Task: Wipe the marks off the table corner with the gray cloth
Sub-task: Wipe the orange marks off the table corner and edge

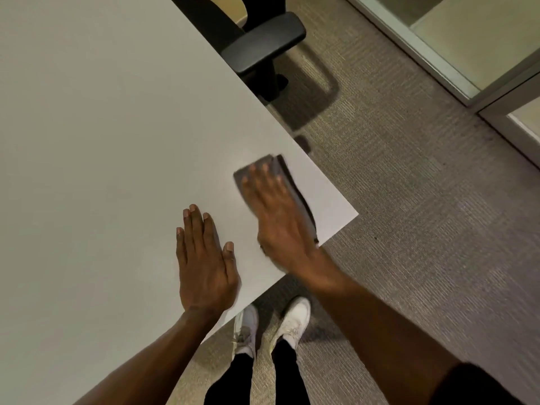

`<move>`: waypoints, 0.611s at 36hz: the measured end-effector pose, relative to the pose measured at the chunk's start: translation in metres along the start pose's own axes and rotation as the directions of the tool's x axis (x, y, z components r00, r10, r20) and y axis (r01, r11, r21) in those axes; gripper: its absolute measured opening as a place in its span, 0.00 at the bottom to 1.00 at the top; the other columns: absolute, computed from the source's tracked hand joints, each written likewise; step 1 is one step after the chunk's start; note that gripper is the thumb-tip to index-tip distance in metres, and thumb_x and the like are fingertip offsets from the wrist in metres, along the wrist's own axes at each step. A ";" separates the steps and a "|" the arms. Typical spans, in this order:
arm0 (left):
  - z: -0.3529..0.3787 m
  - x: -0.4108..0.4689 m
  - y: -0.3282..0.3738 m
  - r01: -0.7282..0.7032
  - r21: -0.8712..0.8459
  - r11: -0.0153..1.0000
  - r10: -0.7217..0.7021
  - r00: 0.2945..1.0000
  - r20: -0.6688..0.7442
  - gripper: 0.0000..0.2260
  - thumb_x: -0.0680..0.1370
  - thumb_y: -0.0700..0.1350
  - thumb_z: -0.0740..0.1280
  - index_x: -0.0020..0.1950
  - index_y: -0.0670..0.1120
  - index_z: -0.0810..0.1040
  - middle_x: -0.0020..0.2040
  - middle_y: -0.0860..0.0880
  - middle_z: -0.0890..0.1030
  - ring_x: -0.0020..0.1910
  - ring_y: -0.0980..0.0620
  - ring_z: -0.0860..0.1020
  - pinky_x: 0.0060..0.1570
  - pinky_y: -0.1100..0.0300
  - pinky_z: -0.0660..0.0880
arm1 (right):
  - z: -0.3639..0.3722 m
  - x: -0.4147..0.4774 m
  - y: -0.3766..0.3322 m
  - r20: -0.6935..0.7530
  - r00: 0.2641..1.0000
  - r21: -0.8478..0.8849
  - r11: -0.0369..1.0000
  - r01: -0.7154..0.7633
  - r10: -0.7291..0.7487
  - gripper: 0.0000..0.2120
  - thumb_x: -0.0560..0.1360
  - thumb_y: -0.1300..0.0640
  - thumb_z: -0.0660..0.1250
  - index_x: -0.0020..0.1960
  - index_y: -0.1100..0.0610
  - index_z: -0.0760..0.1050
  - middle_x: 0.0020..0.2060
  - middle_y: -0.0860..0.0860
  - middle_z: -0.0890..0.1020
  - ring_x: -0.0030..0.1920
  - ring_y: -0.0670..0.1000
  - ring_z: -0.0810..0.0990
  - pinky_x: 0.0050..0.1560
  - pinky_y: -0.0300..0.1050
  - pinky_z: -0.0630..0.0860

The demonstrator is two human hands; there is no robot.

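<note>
A folded gray cloth (287, 182) lies flat on the white table (102, 127), close to its near right corner (347, 213). My right hand (277, 217) presses down on the cloth with fingers spread, covering most of it; the hand is motion-blurred. My left hand (204, 258) rests flat on the bare tabletop just left of the cloth, fingers together, holding nothing. No marks are visible on the surface around the cloth.
A black office chair (257, 45) stands against the table's right edge farther back. Carpet (423, 229) lies beyond the corner, a glass partition frame (467, 68) runs at the upper right, and my feet in white shoes (274, 323) stand below the table's near edge.
</note>
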State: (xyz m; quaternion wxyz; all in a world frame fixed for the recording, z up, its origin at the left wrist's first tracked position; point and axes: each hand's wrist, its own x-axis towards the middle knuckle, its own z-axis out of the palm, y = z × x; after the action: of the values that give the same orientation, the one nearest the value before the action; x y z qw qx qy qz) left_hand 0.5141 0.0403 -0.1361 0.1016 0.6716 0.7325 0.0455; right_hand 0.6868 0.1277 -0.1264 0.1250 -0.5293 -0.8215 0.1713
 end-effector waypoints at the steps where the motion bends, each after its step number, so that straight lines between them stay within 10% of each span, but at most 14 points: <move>1: 0.000 0.000 0.000 0.000 0.003 1.000 0.000 1.000 0.001 0.32 0.90 0.52 0.49 0.90 0.37 0.51 0.92 0.41 0.44 0.92 0.45 0.41 0.89 0.39 0.48 | 0.003 -0.015 -0.012 0.029 0.999 0.002 1.000 0.022 -0.022 0.43 0.73 0.64 0.61 0.86 0.61 0.50 0.86 0.62 0.50 0.87 0.63 0.44 0.85 0.63 0.49; 22: 0.001 -0.001 -0.001 0.010 0.000 1.000 -0.010 1.000 -0.002 0.33 0.90 0.57 0.47 0.91 0.41 0.49 0.92 0.43 0.44 0.92 0.45 0.42 0.90 0.40 0.45 | -0.001 -0.029 -0.016 -0.188 0.911 0.050 0.930 -0.365 0.367 0.44 0.75 0.65 0.72 0.86 0.60 0.54 0.86 0.61 0.54 0.87 0.63 0.48 0.85 0.62 0.54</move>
State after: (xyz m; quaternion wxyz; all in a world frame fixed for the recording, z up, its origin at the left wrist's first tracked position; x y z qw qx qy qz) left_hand 0.5138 0.0387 -0.1372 0.1011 0.6679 0.7359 0.0458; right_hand 0.6855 0.0953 -0.1190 0.1739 -0.6869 -0.6906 0.1448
